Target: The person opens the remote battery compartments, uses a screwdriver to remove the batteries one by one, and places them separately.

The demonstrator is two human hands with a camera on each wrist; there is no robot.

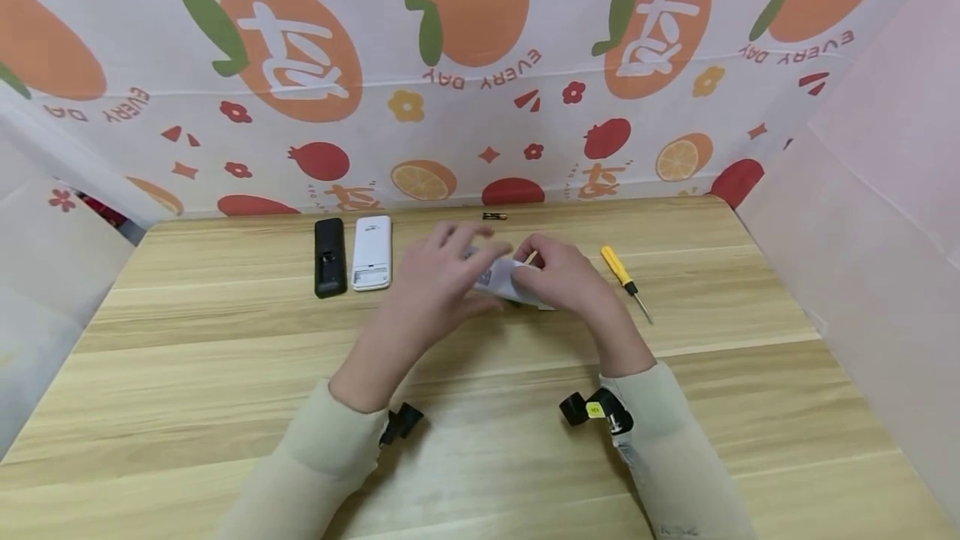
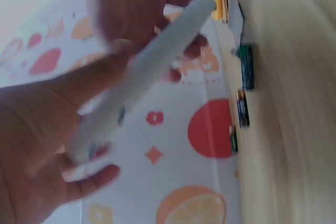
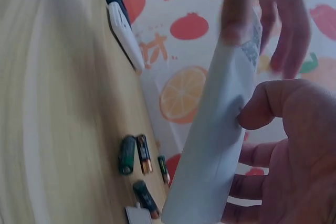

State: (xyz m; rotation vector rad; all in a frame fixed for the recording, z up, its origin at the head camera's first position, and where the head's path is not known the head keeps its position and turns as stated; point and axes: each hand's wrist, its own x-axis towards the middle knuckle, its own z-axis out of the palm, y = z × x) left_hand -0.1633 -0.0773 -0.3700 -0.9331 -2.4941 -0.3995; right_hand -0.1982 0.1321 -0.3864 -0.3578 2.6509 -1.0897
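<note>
A white remote control [image 1: 504, 275] is held above the table between both hands. My right hand [image 1: 558, 275] grips it, with the thumb on its face and several fingers along the opposite side in the right wrist view. Around its other end my left hand [image 1: 438, 282] curves, blurred, with a digit touching the edge. A silvery patch shows at that end. Low on the table beneath are green batteries [image 3: 127, 155], a black-and-copper battery [image 3: 144, 153] and a small white flat piece [image 3: 138, 214]; the hands mostly hide them in the head view.
A black remote [image 1: 330, 258] and another white remote [image 1: 372, 253], its battery bay uncovered, lie at the back left. One small battery [image 1: 495, 216] rests by the back edge. The yellow-handled screwdriver [image 1: 618, 267] lies to the right. A fruit-printed cloth [image 1: 480, 132] hangs behind the table.
</note>
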